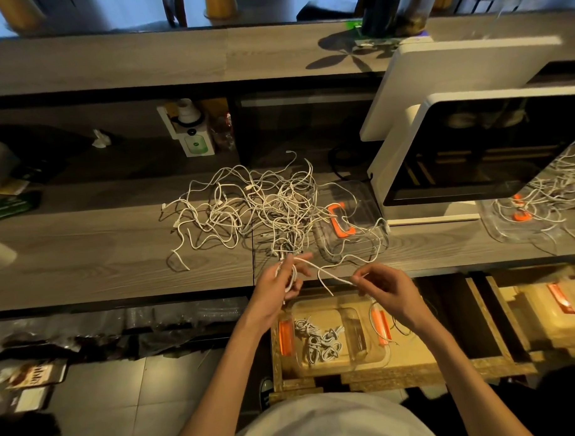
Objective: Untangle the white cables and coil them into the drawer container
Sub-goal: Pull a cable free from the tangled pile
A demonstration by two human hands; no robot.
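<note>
Drawer container point(336, 340) below the tabletop point(101, 257) edge holds several coiled cables. Above it, left hand point(283, 280) grips a partly wound coil; right hand point(384, 286) pinches the same cable's strand. Tangled white cables point(246, 206) lie on the tabletop beyond.

A tangle of cables point(246, 206) lies on the desk point(85, 251), a container lid point(348, 215) at its right. Below the desk's front edge, coiled cables point(318, 340) sit in the container point(332, 333) inside the open drawer point(412, 363).

Dim, warm indoor light; cool daylight glows along the top edge. Wide-angle bending warps the borders, and corners blur softly.
</note>
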